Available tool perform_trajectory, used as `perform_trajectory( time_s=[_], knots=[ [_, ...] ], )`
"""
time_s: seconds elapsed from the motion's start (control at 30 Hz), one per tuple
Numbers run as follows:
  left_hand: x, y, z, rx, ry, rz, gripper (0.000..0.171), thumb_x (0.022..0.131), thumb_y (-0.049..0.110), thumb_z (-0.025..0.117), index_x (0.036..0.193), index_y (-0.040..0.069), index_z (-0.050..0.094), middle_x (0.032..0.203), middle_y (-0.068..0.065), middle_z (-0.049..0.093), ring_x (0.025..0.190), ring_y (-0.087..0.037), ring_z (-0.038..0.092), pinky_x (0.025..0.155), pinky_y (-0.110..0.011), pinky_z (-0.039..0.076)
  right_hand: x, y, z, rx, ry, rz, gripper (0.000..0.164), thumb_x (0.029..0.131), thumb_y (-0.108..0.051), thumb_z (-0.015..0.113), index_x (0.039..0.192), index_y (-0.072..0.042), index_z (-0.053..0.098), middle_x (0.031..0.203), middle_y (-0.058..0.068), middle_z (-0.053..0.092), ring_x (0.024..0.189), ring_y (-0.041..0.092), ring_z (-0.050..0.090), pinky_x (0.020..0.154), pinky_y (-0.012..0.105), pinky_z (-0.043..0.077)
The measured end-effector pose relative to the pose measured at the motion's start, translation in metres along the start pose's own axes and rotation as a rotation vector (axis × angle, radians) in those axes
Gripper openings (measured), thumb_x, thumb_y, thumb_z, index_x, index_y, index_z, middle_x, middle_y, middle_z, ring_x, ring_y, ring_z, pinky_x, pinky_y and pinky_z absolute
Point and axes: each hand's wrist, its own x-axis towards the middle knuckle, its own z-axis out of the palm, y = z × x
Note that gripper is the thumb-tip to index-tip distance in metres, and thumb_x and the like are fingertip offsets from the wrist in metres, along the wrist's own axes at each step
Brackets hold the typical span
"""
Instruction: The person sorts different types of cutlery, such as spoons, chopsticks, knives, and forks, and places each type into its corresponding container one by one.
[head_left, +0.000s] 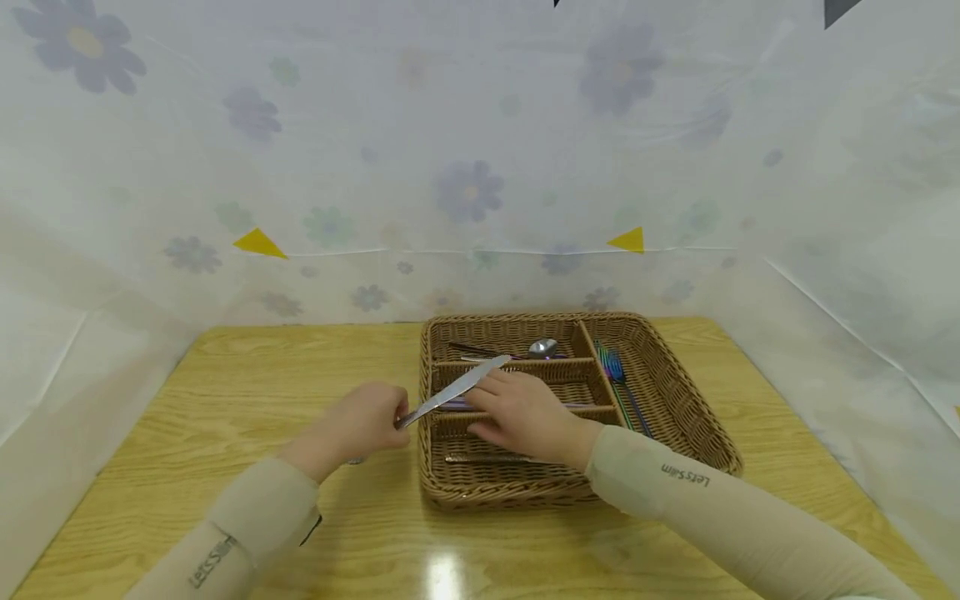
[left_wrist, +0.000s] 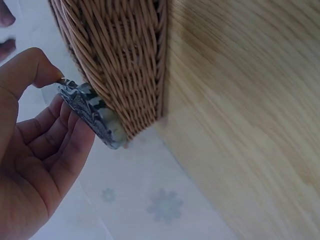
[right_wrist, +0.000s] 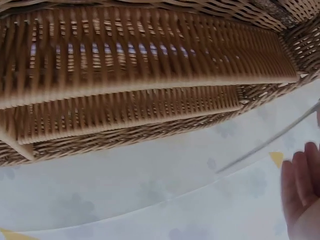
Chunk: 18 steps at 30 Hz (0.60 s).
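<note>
My left hand [head_left: 371, 417] grips a table knife [head_left: 457, 390] by its handle, at the left side of a wicker cutlery basket [head_left: 510, 502]. The blade slants up to the right over the basket. In the left wrist view thumb and fingers pinch the dark, swirl-patterned handle [left_wrist: 90, 112]. My right hand [head_left: 528, 412] hovers over the left compartments, its fingers close to the blade. Thumb and fingers look apart in the right wrist view, where the blade [right_wrist: 267, 142] passes by the hand [right_wrist: 302, 192]; contact cannot be made out.
A spoon [head_left: 543, 348] lies in the back compartment. Forks [head_left: 615, 367] with rainbow and blue tones lie in the long right compartment. More cutlery [head_left: 480, 458] lies in the front one. The wooden table [head_left: 300, 358] meets a flowered white curtain [head_left: 375, 167] on three sides.
</note>
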Motion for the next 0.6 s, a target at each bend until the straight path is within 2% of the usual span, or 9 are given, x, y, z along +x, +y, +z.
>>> perform_trajectory(
  time_s=[0.1, 0.17, 0.27, 0.37, 0.5, 0.6],
  knots=[
    [0.006, 0.011, 0.001, 0.031, -0.019, 0.029, 0.012, 0.07, 0.005, 0.065, 0.069, 0.01, 0.054, 0.061, 0.003, 0.05, 0.053, -0.009, 0.042, 0.049, -0.023, 0.037, 0.002, -0.001, -0.001, -0.005, 0.002, -0.001, 0.034, 0.081, -0.036, 0.071, 0.105, -0.014, 0.062, 0.1, -0.003, 0.063, 0.097, 0.013, 0.059, 0.086, 0.03, 0.049],
    [0.01, 0.018, 0.002, 0.049, -0.042, 0.058, 0.013, 0.07, 0.005, 0.066, 0.069, 0.011, 0.054, 0.061, 0.004, 0.05, 0.052, -0.009, 0.043, 0.049, -0.022, 0.037, 0.003, -0.002, -0.002, 0.006, -0.044, 0.024, 0.037, 0.081, -0.036, 0.07, 0.108, -0.013, 0.061, 0.104, -0.002, 0.063, 0.102, 0.015, 0.058, 0.09, 0.032, 0.047],
    [0.014, 0.029, 0.004, 0.097, -0.063, 0.135, 0.017, 0.069, 0.004, 0.065, 0.066, 0.012, 0.051, 0.057, 0.006, 0.046, 0.05, -0.007, 0.039, 0.047, -0.02, 0.034, 0.002, -0.004, -0.004, 0.027, -0.127, 0.069, 0.038, 0.082, -0.037, 0.069, 0.11, -0.013, 0.062, 0.105, -0.002, 0.063, 0.102, 0.015, 0.058, 0.09, 0.033, 0.047],
    [0.018, 0.038, 0.005, 0.139, -0.083, 0.195, 0.023, 0.069, 0.003, 0.064, 0.06, 0.014, 0.046, 0.054, 0.007, 0.041, 0.048, -0.006, 0.034, 0.045, -0.02, 0.029, 0.0, -0.006, -0.004, 0.04, -0.197, 0.088, 0.036, 0.082, -0.038, 0.069, 0.108, -0.014, 0.063, 0.102, -0.003, 0.064, 0.097, 0.013, 0.059, 0.086, 0.032, 0.048],
    [0.021, 0.047, 0.008, 0.149, -0.133, 0.198, 0.028, 0.07, 0.003, 0.065, 0.058, 0.016, 0.044, 0.053, 0.009, 0.039, 0.047, -0.006, 0.033, 0.045, -0.02, 0.027, -0.002, -0.007, -0.002, 0.047, -0.225, 0.081, 0.024, 0.083, -0.035, 0.068, 0.098, -0.017, 0.067, 0.089, -0.005, 0.063, 0.081, 0.01, 0.058, 0.071, 0.026, 0.048],
    [0.024, 0.05, 0.012, 0.168, -0.146, 0.201, 0.028, 0.072, 0.003, 0.065, 0.059, 0.016, 0.043, 0.054, 0.008, 0.039, 0.048, -0.006, 0.034, 0.046, -0.021, 0.029, -0.004, -0.007, -0.001, 0.057, -0.223, 0.085, 0.014, 0.084, -0.03, 0.068, 0.091, -0.018, 0.069, 0.079, -0.006, 0.062, 0.069, 0.008, 0.055, 0.059, 0.021, 0.045]
  ],
)
